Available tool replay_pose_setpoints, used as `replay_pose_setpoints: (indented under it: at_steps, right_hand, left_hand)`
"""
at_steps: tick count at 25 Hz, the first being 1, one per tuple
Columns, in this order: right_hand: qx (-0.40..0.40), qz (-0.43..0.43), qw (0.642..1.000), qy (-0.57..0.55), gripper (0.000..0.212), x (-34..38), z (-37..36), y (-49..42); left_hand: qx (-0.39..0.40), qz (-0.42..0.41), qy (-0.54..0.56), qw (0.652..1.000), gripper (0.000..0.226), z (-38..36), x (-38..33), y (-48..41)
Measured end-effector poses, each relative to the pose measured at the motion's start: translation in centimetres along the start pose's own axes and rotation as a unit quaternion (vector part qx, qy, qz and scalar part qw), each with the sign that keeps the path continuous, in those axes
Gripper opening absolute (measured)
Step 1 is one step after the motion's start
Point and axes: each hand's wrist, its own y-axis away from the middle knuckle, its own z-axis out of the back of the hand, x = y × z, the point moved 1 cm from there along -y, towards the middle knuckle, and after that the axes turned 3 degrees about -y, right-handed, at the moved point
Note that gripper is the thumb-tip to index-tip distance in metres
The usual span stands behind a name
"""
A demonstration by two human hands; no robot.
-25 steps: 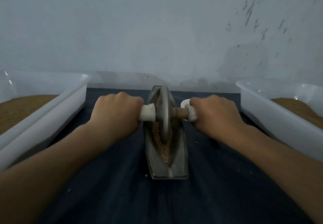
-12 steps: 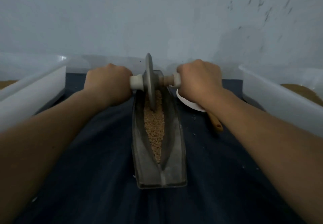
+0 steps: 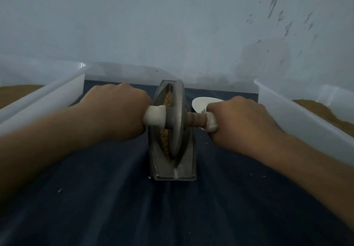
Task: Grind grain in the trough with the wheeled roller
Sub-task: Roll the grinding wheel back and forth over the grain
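A grey boat-shaped metal trough (image 3: 188, 167) lies lengthwise on the dark blue cloth (image 3: 115, 197), holding light brown grain (image 3: 164, 140). A grey metal wheel (image 3: 177, 119) of the roller stands upright in the trough's groove, about midway along it. My left hand (image 3: 116, 111) grips the white-wrapped left handle (image 3: 155, 118). My right hand (image 3: 241, 123) grips the right handle, where a brown wooden axle (image 3: 196, 118) shows beside the wheel. The wheel hides part of the grain.
A white plastic tub (image 3: 47, 94) with brown ground material stands at the left, and another white tub (image 3: 298, 115) with brown material at the right. A white spoon-like scoop (image 3: 201, 103) lies behind my right hand. A pale wall rises close behind the trough.
Half a second ago the wheel stood at the trough's far end; both hands have pulled it back toward me to the middle, covering grain that lay exposed.
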Motion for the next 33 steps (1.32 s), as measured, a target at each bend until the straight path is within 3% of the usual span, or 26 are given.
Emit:
replay_pose_setpoints:
  at_steps: [5,9,13,17,21,27,33]
  right_hand:
    - [0.019,-0.060,0.997,-0.036,0.015,-0.5,-6.5,-5.4]
    - [0.037,-0.092,0.993,-0.071,0.007,-0.4,-7.8,-7.8]
    - [0.075,-0.056,0.994,-0.053,0.006,-0.2,-4.8,-3.9]
    - [-0.002,0.007,1.000,0.004,0.031,-0.1,-0.2,-0.3]
    - [0.055,0.019,0.998,0.014,0.018,-0.2,-2.1,-2.9]
    - [0.034,-0.030,0.999,0.024,0.012,0.5,-5.9,-9.9]
    - [0.050,0.012,0.998,0.028,0.012,0.9,-1.9,-4.2]
  left_hand:
    - [-0.061,0.039,-0.053,0.996,0.009,-2.4,-0.4,-6.4]
    - [-0.066,0.042,-0.067,0.995,0.012,-2.3,-0.2,-9.2]
    - [-0.081,0.020,-0.054,0.995,0.008,-1.3,-1.0,-4.4]
    - [-0.060,-0.029,-0.013,0.998,0.009,-0.3,0.2,0.3]
    - [-0.049,0.003,0.001,0.999,0.014,-2.5,0.4,-1.9]
    - [-0.084,0.092,0.042,0.991,0.016,-5.2,0.7,-8.1]
    - [-0.051,0.037,0.039,0.997,0.011,-2.7,0.2,-1.6]
